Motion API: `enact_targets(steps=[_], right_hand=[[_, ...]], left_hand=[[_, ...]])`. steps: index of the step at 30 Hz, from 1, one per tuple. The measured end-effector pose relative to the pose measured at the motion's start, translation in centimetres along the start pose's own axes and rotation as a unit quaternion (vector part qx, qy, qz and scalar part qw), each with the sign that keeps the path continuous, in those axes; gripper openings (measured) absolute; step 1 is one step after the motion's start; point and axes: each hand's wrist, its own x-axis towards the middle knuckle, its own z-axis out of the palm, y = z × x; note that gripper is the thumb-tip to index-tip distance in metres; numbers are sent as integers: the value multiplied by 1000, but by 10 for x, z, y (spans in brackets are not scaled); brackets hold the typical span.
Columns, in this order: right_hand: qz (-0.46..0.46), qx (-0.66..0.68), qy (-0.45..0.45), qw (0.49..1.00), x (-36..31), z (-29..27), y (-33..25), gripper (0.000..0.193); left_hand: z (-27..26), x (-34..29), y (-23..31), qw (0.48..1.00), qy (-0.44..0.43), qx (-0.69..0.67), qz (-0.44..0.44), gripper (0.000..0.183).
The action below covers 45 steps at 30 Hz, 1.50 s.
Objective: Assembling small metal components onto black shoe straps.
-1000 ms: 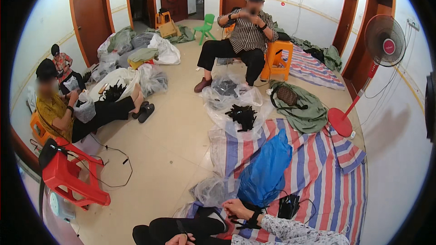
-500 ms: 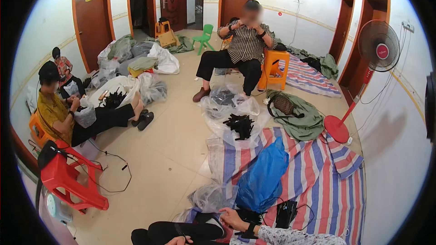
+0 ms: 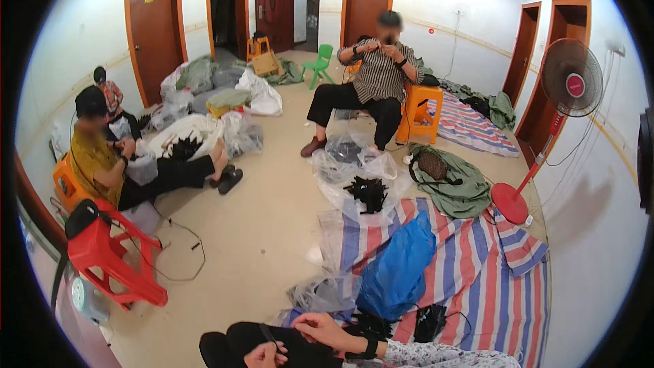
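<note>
Low in the view, above my black-trousered legs, my left hand [image 3: 264, 355] is closed on a thin black strip [image 3: 268, 333] that sticks up from its fingers. Close by on the right, my right hand [image 3: 323, 331] has its fingers curled together; whether anything small is between them I cannot make out. Beyond my right wrist lies a heap of black strips [image 3: 373, 326], partly hidden by that arm. Another bunch of black strips [image 3: 429, 323] rests further right on the striped sheet [image 3: 477, 286].
A blue plastic bag [image 3: 398, 269] and a clear bag [image 3: 325, 293] stand just past my hands. Ahead, a seated person [image 3: 378, 75] works behind a black pile [image 3: 368, 194]. More people sit left, near a red stool [image 3: 116, 252]. A red fan [image 3: 509, 202] stands right.
My right hand has moved left, away from the black heap and close to my left hand. The black strip in my left hand now points more upright. The whole view has shifted slightly.
</note>
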Motion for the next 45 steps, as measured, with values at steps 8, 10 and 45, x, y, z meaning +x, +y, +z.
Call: enact_targets(steps=[8,10,45], right_hand=[[-21,-37,7,999,-16,48,-118,13],[-51,35,-26,998,-16,64,-134,14],[59,137,-283,947,5,114,-104,17]], left_hand=[[-1,14,43,993,12,52,103,24],[-8,8,43,992,34,-19,123,21],[-61,-35,43,991,25,26,126,10]])
